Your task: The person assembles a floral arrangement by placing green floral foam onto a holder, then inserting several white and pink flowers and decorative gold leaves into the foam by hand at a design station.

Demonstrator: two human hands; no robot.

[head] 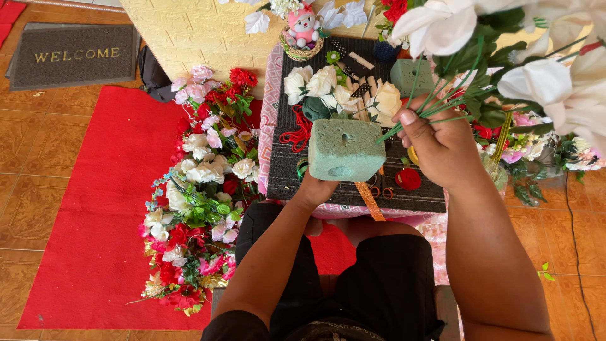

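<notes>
Dark table mat (pixel 416 197), left hand (pixel 314 187) grip closed on foam block (pixel 345 149), right hand (pixel 442 145) clasping stems (pixel 435 104)

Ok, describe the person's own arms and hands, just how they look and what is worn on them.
Both forearms are bare up to the frame edge, with no sleeves in view. The left hand and the right hand wear no gloves; no rings, watch or bracelet show. The right thumb has a short, plain nail. The left hand's fingers are mostly hidden, so they cannot be judged.
</notes>
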